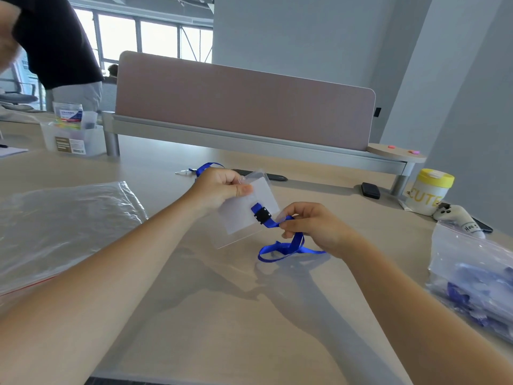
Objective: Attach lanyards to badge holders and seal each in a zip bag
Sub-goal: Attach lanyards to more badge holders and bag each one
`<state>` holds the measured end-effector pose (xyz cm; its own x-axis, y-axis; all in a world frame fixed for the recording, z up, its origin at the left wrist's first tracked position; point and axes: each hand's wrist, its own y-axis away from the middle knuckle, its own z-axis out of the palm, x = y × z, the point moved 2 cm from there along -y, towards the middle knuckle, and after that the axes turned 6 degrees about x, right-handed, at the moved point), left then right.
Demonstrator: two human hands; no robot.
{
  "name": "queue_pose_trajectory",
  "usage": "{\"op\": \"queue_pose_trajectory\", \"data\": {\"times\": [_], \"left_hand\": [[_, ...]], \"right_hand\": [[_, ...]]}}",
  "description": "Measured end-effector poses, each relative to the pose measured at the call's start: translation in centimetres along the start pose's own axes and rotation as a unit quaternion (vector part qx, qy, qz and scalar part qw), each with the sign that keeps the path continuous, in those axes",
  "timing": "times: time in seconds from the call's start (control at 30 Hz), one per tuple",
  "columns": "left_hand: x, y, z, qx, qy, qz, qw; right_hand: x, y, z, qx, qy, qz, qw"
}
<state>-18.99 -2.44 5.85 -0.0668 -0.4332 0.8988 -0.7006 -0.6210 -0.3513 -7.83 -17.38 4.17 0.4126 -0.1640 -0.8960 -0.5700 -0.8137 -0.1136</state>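
Note:
My left hand (222,187) pinches the top edge of a clear badge holder (244,215) with a white insert, held tilted above the table. My right hand (311,223) grips a blue lanyard (288,245) just behind its black buckle (262,215), which lies against the holder's front. The rest of the strap loops down onto the table under my right hand. A second blue lanyard (205,168) lies behind my left hand. An empty zip bag (63,226) lies flat at the left.
A filled zip bag (472,276) with blue lanyards sits at the right edge. A yellow-lidded cup (429,190), a small plush toy (455,215) and a black box (370,190) stand at the back right. A plastic bin (73,134) and a person stand at the back left, beside a desk divider (244,107).

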Motion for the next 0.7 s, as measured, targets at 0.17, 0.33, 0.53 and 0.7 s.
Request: {"op": "queue_pose_trajectory", "data": {"times": [0.17,0.33,0.53,0.7], "left_hand": [[-0.5,-0.1,0.0,-0.020,-0.021,0.008,1.000],[-1.0,0.1,0.6,-0.052,-0.047,0.001,0.998],[-0.4,0.5,1.7,-0.109,-0.139,0.040,0.983],[0.0,0.4,2.4,-0.125,-0.238,0.074,0.960]], "right_hand": [[-0.3,-0.6,-0.8,0.013,-0.171,0.041,0.984],[-0.6,-1.2,-1.0,0.032,-0.243,0.064,0.967],[-1.4,-1.9,-0.3,0.056,-0.214,0.065,0.973],[-2.7,-2.3,-0.4,0.083,-0.167,0.059,0.981]]}}
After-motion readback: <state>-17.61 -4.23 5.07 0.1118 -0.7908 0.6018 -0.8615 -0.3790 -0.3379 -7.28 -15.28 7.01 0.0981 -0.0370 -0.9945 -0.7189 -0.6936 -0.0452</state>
